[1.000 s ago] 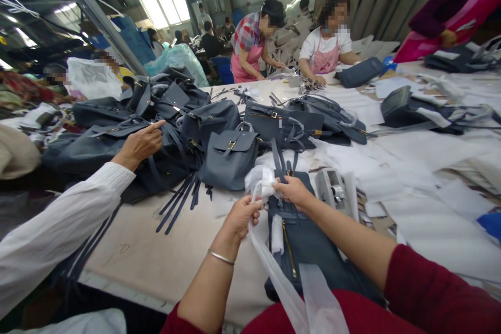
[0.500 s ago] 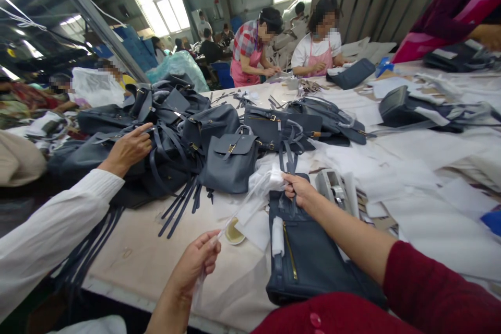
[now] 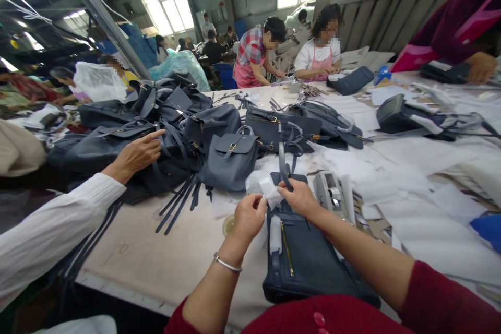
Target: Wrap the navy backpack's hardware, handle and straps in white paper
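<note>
A dark blue leather bag (image 3: 309, 261) with a gold zip lies flat on the table in front of me. My right hand (image 3: 299, 197) is closed at the bag's top edge, pinching its strap and a wad of white wrapping (image 3: 263, 187). My left hand (image 3: 248, 216) is closed too, its fingertips pinching the same white wrapping just left of the right hand. A small white wrapped piece (image 3: 276, 227) hangs by the zip.
A pile of the same blue bags (image 3: 172, 125) covers the table's left and middle. A co-worker's hand (image 3: 136, 154) in a white sleeve rests on that pile. A tape dispenser (image 3: 331, 190) sits right of my hands. White paper sheets (image 3: 422, 167) spread right. Other people work at the far end.
My left hand had pulled away toward me with a clear strip, and has now come back up to the wrapping at the bag's top. The right hand stayed put.
</note>
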`<control>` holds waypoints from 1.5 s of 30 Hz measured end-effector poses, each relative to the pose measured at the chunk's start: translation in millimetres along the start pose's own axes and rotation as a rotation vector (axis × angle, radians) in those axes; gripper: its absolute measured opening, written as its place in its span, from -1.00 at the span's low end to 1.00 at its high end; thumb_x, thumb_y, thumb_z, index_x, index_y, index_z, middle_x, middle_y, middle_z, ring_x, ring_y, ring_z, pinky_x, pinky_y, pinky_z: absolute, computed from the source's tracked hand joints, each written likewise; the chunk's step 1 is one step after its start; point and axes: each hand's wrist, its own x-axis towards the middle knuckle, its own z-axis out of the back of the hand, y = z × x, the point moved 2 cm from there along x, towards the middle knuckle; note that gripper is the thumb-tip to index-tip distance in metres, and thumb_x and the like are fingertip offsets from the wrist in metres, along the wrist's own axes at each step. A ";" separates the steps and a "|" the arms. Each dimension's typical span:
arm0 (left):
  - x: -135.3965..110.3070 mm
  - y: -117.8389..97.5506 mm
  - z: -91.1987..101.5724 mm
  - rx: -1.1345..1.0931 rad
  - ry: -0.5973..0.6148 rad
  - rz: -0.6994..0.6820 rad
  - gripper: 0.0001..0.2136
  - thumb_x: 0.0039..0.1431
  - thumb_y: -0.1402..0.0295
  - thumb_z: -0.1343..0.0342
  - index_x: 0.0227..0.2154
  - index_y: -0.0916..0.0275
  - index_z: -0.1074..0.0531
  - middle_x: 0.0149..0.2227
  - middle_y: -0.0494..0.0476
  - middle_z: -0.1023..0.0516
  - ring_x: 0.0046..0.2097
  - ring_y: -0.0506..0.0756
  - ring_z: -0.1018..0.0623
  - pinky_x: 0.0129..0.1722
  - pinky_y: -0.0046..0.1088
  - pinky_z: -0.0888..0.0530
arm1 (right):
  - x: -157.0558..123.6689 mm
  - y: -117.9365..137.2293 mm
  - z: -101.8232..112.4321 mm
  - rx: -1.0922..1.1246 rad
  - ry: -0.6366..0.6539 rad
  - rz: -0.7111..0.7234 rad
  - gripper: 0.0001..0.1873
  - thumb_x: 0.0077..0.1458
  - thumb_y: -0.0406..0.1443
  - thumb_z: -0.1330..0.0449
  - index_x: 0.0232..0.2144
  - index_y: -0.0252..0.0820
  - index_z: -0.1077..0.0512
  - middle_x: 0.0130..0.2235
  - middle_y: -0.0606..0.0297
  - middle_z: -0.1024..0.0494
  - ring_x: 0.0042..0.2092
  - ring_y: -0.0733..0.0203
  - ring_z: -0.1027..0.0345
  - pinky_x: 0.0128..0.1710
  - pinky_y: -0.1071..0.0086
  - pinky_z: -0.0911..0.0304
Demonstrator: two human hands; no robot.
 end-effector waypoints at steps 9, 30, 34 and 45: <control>31.0 43.2 -32.0 -0.207 0.065 0.373 -0.82 -0.08 0.32 -0.34 -0.49 0.29 -0.48 -0.53 0.07 -0.49 -0.47 0.03 -0.46 -0.46 -0.52 -0.37 | -8.1 -4.1 -5.5 0.010 0.112 0.014 -0.74 -0.06 -0.18 -0.26 -0.33 -0.23 -0.57 -0.40 0.28 -0.59 -0.35 0.19 -0.42 -0.31 0.38 -0.27; 23.0 59.0 -29.9 0.071 0.058 0.151 -0.82 0.05 0.26 -0.14 -0.53 0.26 -0.45 -0.56 -0.02 -0.45 -0.47 0.01 -0.44 -0.40 -0.50 -0.35 | 51.3 5.2 -17.3 -0.300 0.029 0.151 -0.83 0.01 -0.25 -0.16 -0.51 -0.20 -0.49 -0.43 0.24 -0.56 -0.32 0.17 -0.38 -0.26 0.38 -0.19; 19.7 53.1 -28.3 0.137 0.061 0.117 -0.81 0.07 0.26 -0.11 -0.54 0.26 -0.44 -0.56 -0.03 -0.45 -0.46 0.01 -0.42 -0.38 -0.50 -0.34 | 52.9 1.2 -19.7 -0.258 0.047 0.139 -0.87 -0.10 -0.26 -0.24 -0.44 -0.20 -0.50 -0.42 0.28 -0.57 -0.34 0.18 -0.39 -0.28 0.38 -0.21; 13.7 62.2 -24.4 0.400 0.055 0.036 -0.88 0.03 0.48 -0.09 -0.58 0.26 -0.44 -0.55 0.05 -0.45 -0.43 0.07 -0.43 -0.32 -0.40 -0.33 | 49.7 79.1 10.9 0.361 -0.072 0.160 -0.81 0.06 -0.15 -0.17 -0.41 -0.16 -0.34 -0.67 0.51 -0.31 -0.66 0.36 -0.13 -0.64 0.48 -0.04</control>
